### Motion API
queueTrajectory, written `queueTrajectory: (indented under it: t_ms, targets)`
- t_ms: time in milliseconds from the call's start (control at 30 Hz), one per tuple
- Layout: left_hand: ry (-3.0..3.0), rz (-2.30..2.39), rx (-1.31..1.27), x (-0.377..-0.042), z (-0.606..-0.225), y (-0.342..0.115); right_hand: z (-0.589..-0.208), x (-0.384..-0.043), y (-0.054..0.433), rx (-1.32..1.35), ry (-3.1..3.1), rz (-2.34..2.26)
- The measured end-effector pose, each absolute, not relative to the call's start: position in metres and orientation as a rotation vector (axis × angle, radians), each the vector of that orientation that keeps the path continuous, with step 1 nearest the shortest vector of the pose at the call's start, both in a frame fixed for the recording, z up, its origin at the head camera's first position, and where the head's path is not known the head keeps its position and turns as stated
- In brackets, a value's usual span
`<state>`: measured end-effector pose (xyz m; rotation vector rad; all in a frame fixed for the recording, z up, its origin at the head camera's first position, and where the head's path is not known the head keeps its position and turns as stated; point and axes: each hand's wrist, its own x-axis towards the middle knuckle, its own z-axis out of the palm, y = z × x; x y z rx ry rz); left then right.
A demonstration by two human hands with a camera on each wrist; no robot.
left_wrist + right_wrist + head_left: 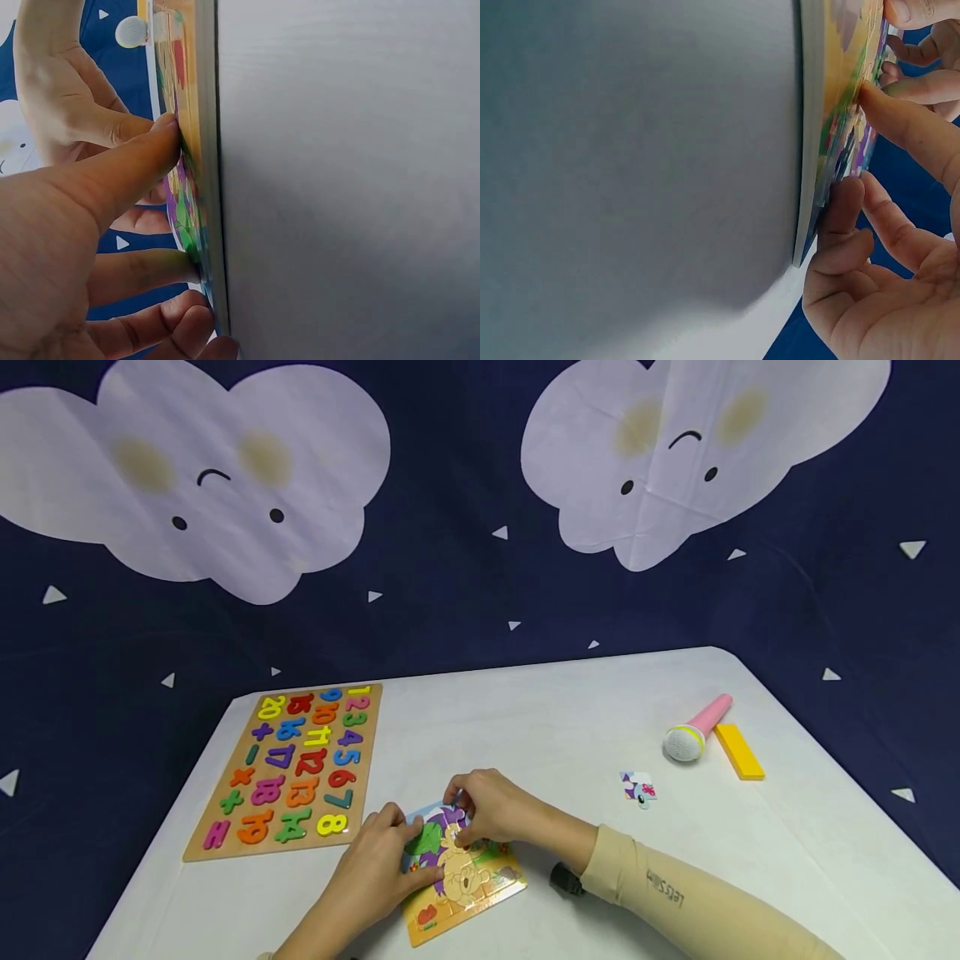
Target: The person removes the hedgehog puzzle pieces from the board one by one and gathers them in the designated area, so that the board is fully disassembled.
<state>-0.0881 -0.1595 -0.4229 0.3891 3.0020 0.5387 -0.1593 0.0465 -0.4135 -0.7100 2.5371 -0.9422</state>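
A jigsaw puzzle board (495,893) with a cartoon animal picture lies on the table before me. My left hand (377,858) rests along its left side. In the left wrist view that thumb (142,157) presses on the picture, the index finger lies straight on it, and other fingers bend at the far edge. From the far right side, my right hand (491,810) reaches over the board and pinches a puzzle piece between thumb and bent index finger. Those fingers (907,124) mostly cover the piece. Loose jigsaw pieces (643,792) lie to the right.
On the left lies a wooden number board (281,857) with coloured numerals and signs. A pink toy microphone (701,727) and a yellow block (739,752) are at the right. A small black object (566,878) shows under the right wrist. A dark blue cloud-print cloth (450,527) hangs behind the white table.
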Motion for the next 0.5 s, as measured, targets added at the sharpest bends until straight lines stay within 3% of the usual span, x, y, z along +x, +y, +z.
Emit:
queueTrajectory:
  t_ms: [500]
  targets:
    - [2.973,0.519,0.495,-0.0785,-0.4171,-0.1579,-0.4115,-0.1584,0.0464,-0.698,2.517,-0.945]
